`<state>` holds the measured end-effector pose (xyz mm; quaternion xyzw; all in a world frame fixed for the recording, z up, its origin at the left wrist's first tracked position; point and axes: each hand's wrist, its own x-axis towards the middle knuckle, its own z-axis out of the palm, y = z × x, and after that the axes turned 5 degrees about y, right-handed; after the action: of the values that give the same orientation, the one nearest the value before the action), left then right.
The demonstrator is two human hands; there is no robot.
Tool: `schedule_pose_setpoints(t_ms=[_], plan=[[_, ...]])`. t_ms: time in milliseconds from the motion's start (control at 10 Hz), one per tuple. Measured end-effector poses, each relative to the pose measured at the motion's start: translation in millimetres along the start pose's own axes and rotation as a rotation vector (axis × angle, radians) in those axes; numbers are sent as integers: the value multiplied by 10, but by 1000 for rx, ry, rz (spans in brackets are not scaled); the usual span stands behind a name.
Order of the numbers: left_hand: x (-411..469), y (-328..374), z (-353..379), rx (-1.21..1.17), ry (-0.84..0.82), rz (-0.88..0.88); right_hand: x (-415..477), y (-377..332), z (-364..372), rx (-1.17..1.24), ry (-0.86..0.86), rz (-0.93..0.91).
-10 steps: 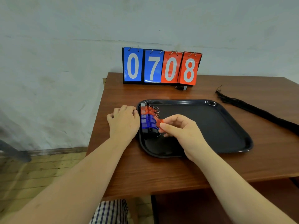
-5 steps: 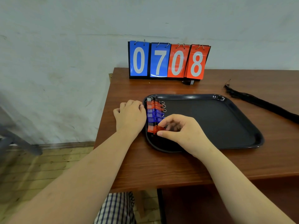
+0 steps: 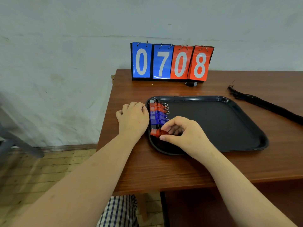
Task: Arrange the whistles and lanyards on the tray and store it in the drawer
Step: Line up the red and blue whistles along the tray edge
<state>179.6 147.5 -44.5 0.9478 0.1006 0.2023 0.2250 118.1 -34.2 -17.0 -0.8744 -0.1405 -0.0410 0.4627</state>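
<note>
Pinching a red whistle (image 3: 156, 133), right hand (image 3: 185, 133) fingers (image 3: 168, 126) seat it below the whistle row (image 3: 157, 113) for a neat line; loosely curled left hand (image 3: 132, 118) apparently braces the tray (image 3: 188, 97).

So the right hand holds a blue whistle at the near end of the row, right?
No. The head view shows the right hand pinching a red whistle, not blue, at the near end of the row on the tray.
</note>
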Motion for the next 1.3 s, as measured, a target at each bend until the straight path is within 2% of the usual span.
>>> schedule_pose_setpoints(t_ms=[600, 1300], plan=[[7, -8, 21, 5, -3, -5, 26, 24, 28, -131, 34, -31], [-1, -5, 5, -1, -8, -1, -3, -16, 17, -125, 8, -33]])
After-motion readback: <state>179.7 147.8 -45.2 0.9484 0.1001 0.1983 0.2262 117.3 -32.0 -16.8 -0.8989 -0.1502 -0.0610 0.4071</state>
